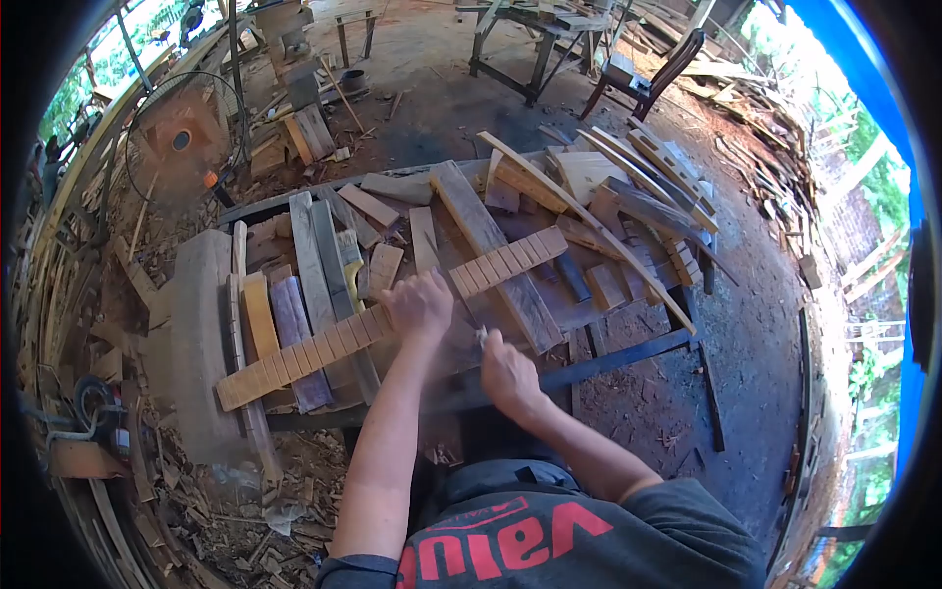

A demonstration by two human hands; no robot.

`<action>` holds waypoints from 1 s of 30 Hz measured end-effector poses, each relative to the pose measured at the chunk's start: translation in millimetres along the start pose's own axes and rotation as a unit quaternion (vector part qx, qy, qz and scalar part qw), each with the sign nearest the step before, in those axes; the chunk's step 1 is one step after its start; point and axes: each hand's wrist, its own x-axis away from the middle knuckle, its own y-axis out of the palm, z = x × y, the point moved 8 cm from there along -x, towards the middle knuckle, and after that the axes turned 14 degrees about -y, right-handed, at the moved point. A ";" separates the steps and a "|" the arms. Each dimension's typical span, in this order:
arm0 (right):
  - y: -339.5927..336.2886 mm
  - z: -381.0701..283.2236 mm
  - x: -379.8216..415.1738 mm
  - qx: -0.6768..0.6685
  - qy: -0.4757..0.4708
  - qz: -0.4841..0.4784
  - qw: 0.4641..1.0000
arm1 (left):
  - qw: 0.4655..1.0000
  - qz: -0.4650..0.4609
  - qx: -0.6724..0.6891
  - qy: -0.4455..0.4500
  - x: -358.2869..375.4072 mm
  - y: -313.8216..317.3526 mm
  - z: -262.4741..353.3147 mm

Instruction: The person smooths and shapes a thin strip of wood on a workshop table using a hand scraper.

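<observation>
My left hand (pixel 422 302) is closed over a long wooden strip (pixel 324 351), pressing on it near its middle. Evenly spaced cross cuts run along the strip, which lies slantwise over other boards on the workbench. Close to the strip's near edge, my right hand (pixel 510 373) is wrapped round a thin hand tool (pixel 481 336). Only a light bit of the tool shows above the fist, with a thin dark line leading toward the strip; its kind cannot be made out. Beneath the strip lie a grey board (pixel 312 257) and a thick dark plank (pixel 491 250).
Wood offcuts (pixel 589 175) are heaped on the bench's right side, with a long thin batten (pixel 599 236) across them. A round wire-guarded fan (pixel 186 137) stands at the far left. A chair (pixel 648 77) is beyond the bench. Scraps (pixel 294 491) litter the floor.
</observation>
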 end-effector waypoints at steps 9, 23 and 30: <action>5.0 -6.4 -60.7 -0.049 -0.036 0.049 0.997 | 1.000 -0.002 -0.012 0.010 -0.8 11.1 -4.4; -46.6 49.8 86.0 -0.063 -0.026 0.103 0.992 | 0.997 -0.080 -0.016 -0.010 -0.8 8.5 -2.6; -39.9 55.5 37.3 -0.057 -0.022 0.093 0.994 | 0.998 -0.068 0.004 0.014 -3.2 8.9 33.2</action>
